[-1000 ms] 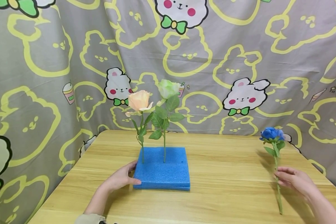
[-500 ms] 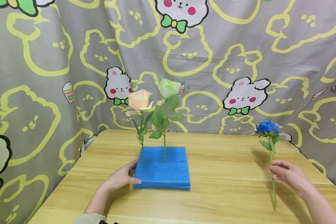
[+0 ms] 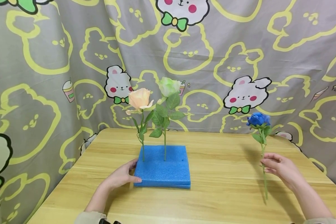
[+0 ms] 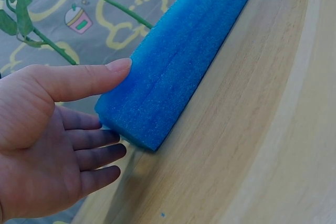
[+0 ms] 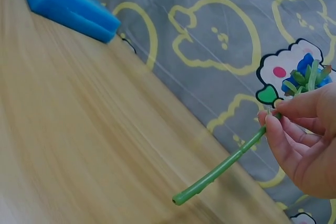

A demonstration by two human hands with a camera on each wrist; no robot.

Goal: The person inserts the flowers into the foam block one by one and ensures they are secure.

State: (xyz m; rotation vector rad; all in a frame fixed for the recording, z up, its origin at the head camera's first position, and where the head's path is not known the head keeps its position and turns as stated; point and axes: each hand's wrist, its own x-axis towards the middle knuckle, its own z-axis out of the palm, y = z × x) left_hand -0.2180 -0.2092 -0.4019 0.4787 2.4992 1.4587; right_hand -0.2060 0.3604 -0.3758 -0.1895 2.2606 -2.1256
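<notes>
My left hand [image 3: 119, 178] rests against the left side of a square blue foam block [image 3: 163, 171]. In the left wrist view its thumb [image 4: 89, 81] touches the block's edge, while the other fingers extend loosely beside the corner. Two long-stemmed artificial roses stand upright in the foam: a peach rose [image 3: 140, 99] at left and a pale green rose [image 3: 169, 86] right of it. Off to the right, my right hand [image 3: 281, 169] pinches the stem of a blue artificial flower [image 3: 258, 119] between thumb and fingertips. Bloom up, it is held above the table; its bare green stem [image 5: 218, 170] slants below the hand.
The foam sits on a light wooden table [image 3: 221, 186], with a wide stretch of tabletop between it and my right hand. A small dark hole [image 3: 182, 160] marks the foam's right side. Behind the table hangs a grey cartoon-print curtain [image 3: 201, 71].
My right hand has moved left and slightly farther from me, carrying the blue flower. My left hand and the foam block with its two roses have stayed in place.
</notes>
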